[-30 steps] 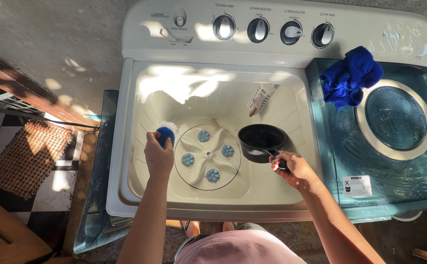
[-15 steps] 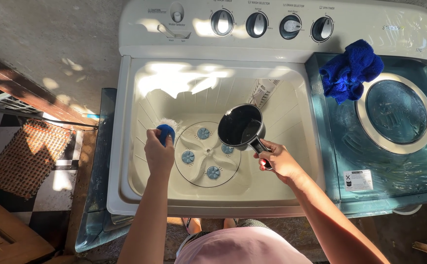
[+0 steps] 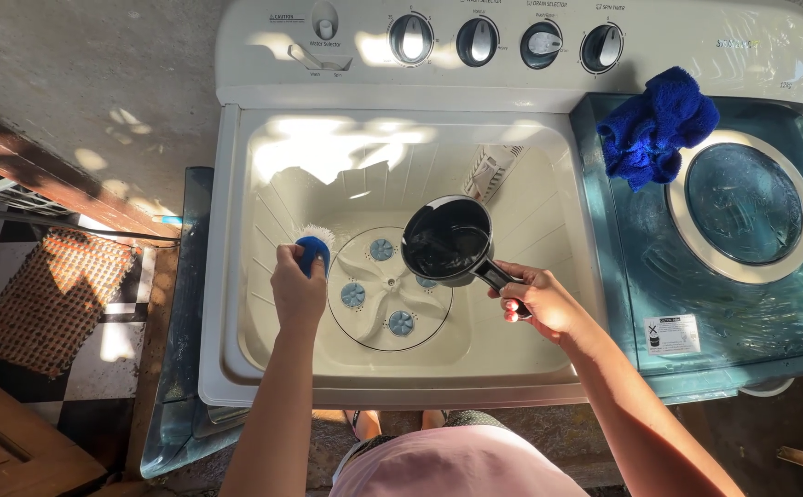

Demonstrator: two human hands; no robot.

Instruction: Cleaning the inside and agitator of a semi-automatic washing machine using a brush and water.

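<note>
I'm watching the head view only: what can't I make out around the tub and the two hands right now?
- Blue brush with white bristles: handle hidden inside left hand.
- Dark round dipper: its dark inside hides any contents; handle end covered by right hand.
- Cream tub's floor beneath the dipper: blocked.

We see a wash tub (image 3: 530, 239) of smooth, glossy cream plastic, and over it a dark dipper (image 3: 445, 241) with a shiny, wet-looking plastic sheen. At the tub's left wall, the brush (image 3: 312, 247) shows a glossy blue plastic head with white bristles. On the right, a fluffy blue cloth (image 3: 657, 124) lies on a glossy, translucent teal plastic lid (image 3: 751, 304), and the far control panel (image 3: 677, 46) is smooth off-white plastic.
</note>
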